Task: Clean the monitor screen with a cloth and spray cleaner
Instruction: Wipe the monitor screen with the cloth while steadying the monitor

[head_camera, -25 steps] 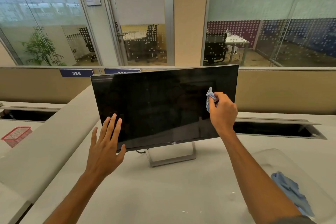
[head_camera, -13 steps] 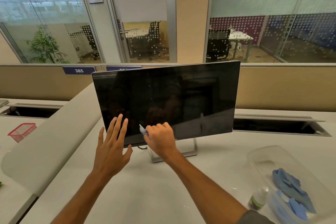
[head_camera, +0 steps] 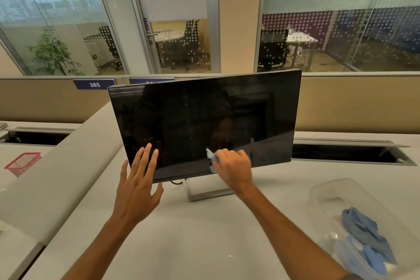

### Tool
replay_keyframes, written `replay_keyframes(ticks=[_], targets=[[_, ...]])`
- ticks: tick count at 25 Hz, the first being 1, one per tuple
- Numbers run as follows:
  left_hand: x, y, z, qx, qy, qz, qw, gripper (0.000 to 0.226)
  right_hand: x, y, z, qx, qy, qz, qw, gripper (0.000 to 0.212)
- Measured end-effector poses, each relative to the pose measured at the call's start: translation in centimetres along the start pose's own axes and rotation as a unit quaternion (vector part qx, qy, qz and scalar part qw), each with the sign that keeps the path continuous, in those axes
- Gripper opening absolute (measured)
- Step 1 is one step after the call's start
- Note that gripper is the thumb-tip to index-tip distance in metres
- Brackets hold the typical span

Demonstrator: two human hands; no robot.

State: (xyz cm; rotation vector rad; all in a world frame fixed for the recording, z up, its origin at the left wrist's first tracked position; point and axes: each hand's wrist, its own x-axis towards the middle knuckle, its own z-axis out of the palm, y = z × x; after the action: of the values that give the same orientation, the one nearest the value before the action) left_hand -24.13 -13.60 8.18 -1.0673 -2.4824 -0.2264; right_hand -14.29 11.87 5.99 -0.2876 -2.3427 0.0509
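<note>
From my remote seat, nearest the camera and to the right of the monitor (head_camera: pixel 204 127), a clear plastic tray (head_camera: pixel 322 191) sits on the pale surface (head_camera: pixel 193 241) with crumpled blue cloths (head_camera: pixel 361 227) inside; a small bottle beside them is too blurred for me to identify. Two bare forearms reach forward from the lower edge toward the monitor. My left hand (head_camera: pixel 136 188) is spread wide, fingers straight, its fingertips (head_camera: pixel 148 146) over the lower left part of the dark screen; whether they touch the glass I cannot tell. My right hand (head_camera: pixel 234 168) is curled round a small wad of blue cloth (head_camera: pixel 211 157), pinching it against the lower middle of the screen just above the bottom bezel. The monitor stands on a silver stand (head_camera: pixel 209 191), its panel tilted so the right end sits higher, and it reflects dim shapes of both hands. Left of the monitor, a red wire basket (head_camera: pixel 22 162) rests on the neighbouring surface. Right of the monitor, a long dark cable slot (head_camera: pixel 347 154) lies open in the surface. Behind the monitor runs a tan partition (head_camera: pixel 359 102) carrying a blue plate marked 385 (head_camera: pixel 94 84). Beyond that, dotted glass walls show office chairs, tables and a potted plant (head_camera: pixel 54 54).
</note>
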Motion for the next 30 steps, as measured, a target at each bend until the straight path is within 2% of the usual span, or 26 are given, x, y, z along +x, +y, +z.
replay_keyframes(ticks=[4,7,8,9,13,16,19,23,30], targets=[[-0.6,-0.2,0.6,0.005,-0.02,-0.006,1.0,0.088,-2.2,6.1,-2.2,-0.028,0.004,0.085,0.996,0.018],[-1.4,-0.5,0.8,0.016,-0.027,-0.016,0.999,0.087,-2.9,7.1,-3.1,0.034,0.037,0.21,0.976,0.018],[-1.6,-0.7,0.8,0.018,-0.026,-0.027,0.999,0.087,-2.9,6.2,-3.0,0.059,0.044,0.221,0.973,0.017],[-1.8,-0.8,0.8,0.017,-0.024,-0.041,0.999,0.086,-2.7,4.7,-2.6,0.077,0.043,0.202,0.975,0.016],[-2.4,-1.6,1.2,0.013,-0.033,-0.074,0.997,0.084,-1.9,-5.2,0.5,0.129,-0.004,0.022,0.991,0.014],[-3.0,-2.0,1.9,0.014,-0.044,-0.076,0.996,0.085,-1.6,-12.8,2.9,0.162,-0.037,-0.026,0.986,0.021],[-3.1,-2.4,2.4,0.021,-0.055,-0.067,0.996,0.085,-1.5,-16.6,5.5,0.132,-0.061,-0.045,0.988,0.023],[-3.0,-2.6,2.7,0.021,-0.05,-0.055,0.997,0.084,-1.1,-15.6,7.0,0.091,-0.079,-0.031,0.992,0.025],[-3.0,-2.4,2.7,0.016,-0.043,-0.051,0.998,0.085,-2.4,-8.1,4.4,0.045,-0.063,-0.009,0.997,0.017]])
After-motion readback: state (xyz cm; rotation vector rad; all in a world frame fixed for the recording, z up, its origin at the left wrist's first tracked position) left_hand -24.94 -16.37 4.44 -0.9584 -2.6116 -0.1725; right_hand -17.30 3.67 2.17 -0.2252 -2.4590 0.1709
